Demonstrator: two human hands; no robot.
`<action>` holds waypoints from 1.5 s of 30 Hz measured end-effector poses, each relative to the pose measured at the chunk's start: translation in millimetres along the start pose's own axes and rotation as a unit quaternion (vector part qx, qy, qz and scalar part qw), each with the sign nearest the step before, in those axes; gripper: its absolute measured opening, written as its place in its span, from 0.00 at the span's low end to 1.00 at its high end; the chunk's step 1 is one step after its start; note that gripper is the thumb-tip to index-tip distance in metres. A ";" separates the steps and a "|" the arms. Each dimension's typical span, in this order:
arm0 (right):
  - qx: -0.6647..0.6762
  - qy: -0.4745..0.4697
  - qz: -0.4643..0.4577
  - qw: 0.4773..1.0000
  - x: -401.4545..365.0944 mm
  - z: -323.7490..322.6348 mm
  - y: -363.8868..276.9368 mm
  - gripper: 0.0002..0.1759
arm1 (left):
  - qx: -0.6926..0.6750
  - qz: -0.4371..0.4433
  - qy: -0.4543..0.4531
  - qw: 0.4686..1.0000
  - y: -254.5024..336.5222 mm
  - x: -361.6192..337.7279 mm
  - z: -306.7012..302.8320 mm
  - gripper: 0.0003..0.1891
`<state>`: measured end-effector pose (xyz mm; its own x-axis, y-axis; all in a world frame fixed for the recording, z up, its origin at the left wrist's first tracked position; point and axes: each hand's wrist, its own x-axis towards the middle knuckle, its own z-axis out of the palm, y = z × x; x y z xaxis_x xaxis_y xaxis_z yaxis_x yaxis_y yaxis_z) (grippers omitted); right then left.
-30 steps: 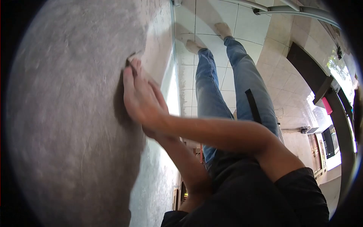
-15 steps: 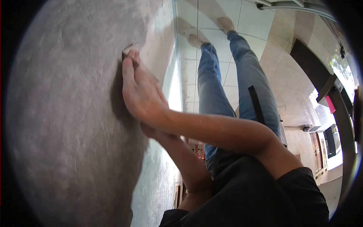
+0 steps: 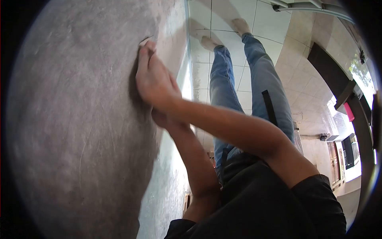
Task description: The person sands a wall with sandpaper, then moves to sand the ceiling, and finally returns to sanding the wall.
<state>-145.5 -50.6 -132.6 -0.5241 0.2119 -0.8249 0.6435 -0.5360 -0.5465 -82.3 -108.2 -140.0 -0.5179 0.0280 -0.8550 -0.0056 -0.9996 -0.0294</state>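
My right hand [image 3: 155, 81] reaches across to the grey wall [image 3: 79, 103], with its fingers pressed together around a small pale flat piece. Only an edge of this pale piece [image 3: 145, 41] shows at the fingertips, against the wall; what it is cannot be made out. Below and partly behind the right hand, my left hand [image 3: 160, 118] is near the wall. Its fingers are hidden by the right hand and wrist. The wall has a darker, mottled grey surface beside a paler strip [image 3: 173, 44].
My legs in blue jeans [image 3: 264, 75] and bare feet [image 3: 240, 26] are on a floor of pale tiles [image 3: 270, 20]. At the right are a dark beam-like edge [image 3: 328, 69], a pink object [image 3: 349, 112] and a metal frame [image 3: 302, 6] at the top.
Both hands have shifted slightly up and to the right along the wall, the right hand with the pale piece at its fingertips.
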 end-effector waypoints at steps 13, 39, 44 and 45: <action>0.265 -0.013 -0.016 0.964 5.9 -5.2 5.2 0.29 | -0.010 0.052 0.008 0.999 -20.3 17.7 2.2 0.32; 0.015 -0.009 0.082 0.996 -9.5 -11.6 -3.5 0.32 | 0.723 0.224 0.065 0.651 38.8 2.3 -35.7 0.22; -0.003 0.030 0.034 0.999 7.7 -9.1 4.0 0.32 | 0.672 0.237 0.038 0.701 17.2 25.5 -43.0 0.21; -0.016 0.035 0.010 0.999 -12.1 -4.6 4.8 0.31 | 0.637 0.241 0.035 0.732 19.7 7.1 -44.3 0.21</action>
<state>-133.5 -52.1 -125.8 -0.4713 0.2591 -0.8430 0.6713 -0.5146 -0.5335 -48.1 -127.3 -169.5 -0.6776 -0.3744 -0.6330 -0.6521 -0.0922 0.7525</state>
